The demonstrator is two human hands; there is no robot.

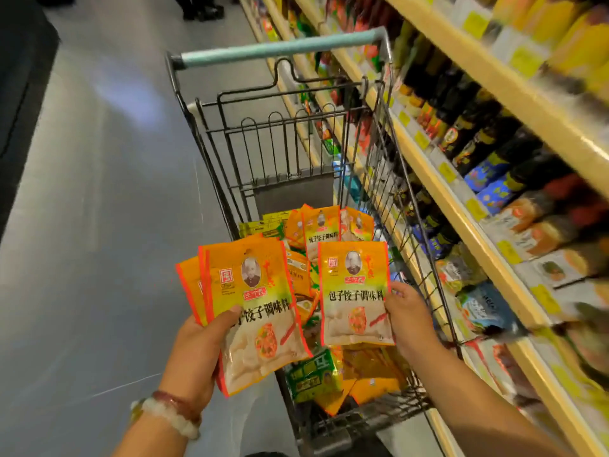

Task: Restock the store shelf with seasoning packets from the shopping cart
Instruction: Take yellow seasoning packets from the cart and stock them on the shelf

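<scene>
Seasoning packets [324, 232] in shopping cart [379, 133]

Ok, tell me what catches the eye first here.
The orange packets: the left hand holds a fanned stack of packets and the right hand holds a single packet, both above the shopping cart. More packets, orange and green, lie piled in the cart's basket. On the right runs a shelf crowded with dark bottles.
</scene>
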